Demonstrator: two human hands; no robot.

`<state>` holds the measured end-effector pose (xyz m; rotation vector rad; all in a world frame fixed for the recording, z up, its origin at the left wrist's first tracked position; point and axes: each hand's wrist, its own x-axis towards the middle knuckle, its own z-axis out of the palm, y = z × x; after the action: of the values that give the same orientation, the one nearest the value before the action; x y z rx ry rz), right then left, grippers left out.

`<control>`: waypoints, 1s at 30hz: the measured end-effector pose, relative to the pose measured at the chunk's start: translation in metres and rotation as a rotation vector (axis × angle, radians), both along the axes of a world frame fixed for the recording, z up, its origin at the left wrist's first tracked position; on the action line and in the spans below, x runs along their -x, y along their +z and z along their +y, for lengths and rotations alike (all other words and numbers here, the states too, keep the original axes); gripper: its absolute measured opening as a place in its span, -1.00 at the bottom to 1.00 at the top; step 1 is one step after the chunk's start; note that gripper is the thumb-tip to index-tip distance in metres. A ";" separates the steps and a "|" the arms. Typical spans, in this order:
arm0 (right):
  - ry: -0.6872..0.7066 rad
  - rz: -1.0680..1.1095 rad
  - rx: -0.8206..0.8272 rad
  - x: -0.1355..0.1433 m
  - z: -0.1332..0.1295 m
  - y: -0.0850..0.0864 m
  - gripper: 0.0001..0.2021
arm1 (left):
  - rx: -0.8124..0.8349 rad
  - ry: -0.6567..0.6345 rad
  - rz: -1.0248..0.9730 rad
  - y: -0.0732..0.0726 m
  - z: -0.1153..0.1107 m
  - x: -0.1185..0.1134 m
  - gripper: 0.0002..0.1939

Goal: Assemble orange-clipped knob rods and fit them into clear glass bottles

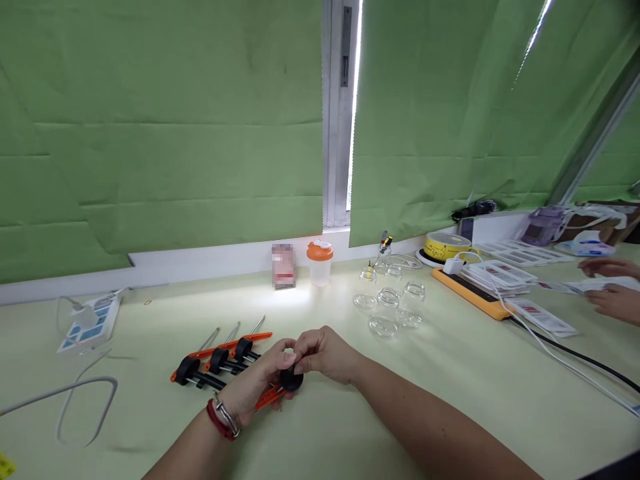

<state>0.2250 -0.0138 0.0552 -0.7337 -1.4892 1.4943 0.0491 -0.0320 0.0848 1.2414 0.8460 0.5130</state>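
Note:
My left hand (255, 387) is closed around a tool with a black round head (291, 380) and an orange arm (270, 398), whose exact kind I cannot tell. The fingers of my right hand (327, 357) are pinched on top of that black head, and whatever small part may be between them is hidden. Just left of my hands lie several similar tools, among them one with a black knob (187, 371), each joining a black round end, a metal rod and an orange strip (253, 337).
Several clear glass vessels (388, 300) stand beyond my right hand, with small tools (385, 243) upright in one. An orange-lidded cup (320, 263) is by the wall. Power strips (95, 322) and cables lie left and right. At far right, a person's hands (617, 300) are near printed packets (500, 275).

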 end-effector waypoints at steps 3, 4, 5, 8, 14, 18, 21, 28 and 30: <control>-0.009 0.007 0.024 0.000 -0.001 0.001 -0.78 | 0.001 0.004 0.006 0.000 0.000 0.000 -0.68; -0.013 0.005 0.020 0.000 -0.001 0.001 -0.78 | 0.004 0.003 0.005 0.000 0.001 0.000 -0.68; -0.017 0.000 0.011 0.000 -0.001 0.001 -0.78 | 0.007 0.002 0.003 0.000 0.001 0.000 -0.68; -0.025 -0.021 -0.020 -0.001 -0.001 0.000 -0.78 | 0.012 -0.001 0.001 -0.001 0.001 0.001 -0.65; -0.061 -0.078 -0.077 0.000 -0.001 -0.006 -0.76 | 0.022 0.007 0.004 -0.003 0.002 0.001 -0.59; -0.097 -0.122 -0.138 0.000 -0.002 -0.005 -0.76 | 0.025 0.008 0.006 -0.004 0.002 0.001 -0.60; -0.107 -0.150 -0.199 0.000 -0.002 -0.003 -0.78 | 0.028 0.014 0.009 -0.005 0.002 0.000 -0.59; -0.028 -0.224 -0.312 -0.005 -0.004 0.004 -0.90 | 0.009 0.007 0.008 -0.005 0.002 0.000 -0.61; -0.016 -0.243 -0.317 -0.006 -0.004 0.007 -0.88 | 0.010 0.010 0.014 -0.005 0.002 0.001 -0.63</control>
<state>0.2306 -0.0181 0.0617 -0.7495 -1.8456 1.1483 0.0484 -0.0301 0.0795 1.2339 0.8666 0.5082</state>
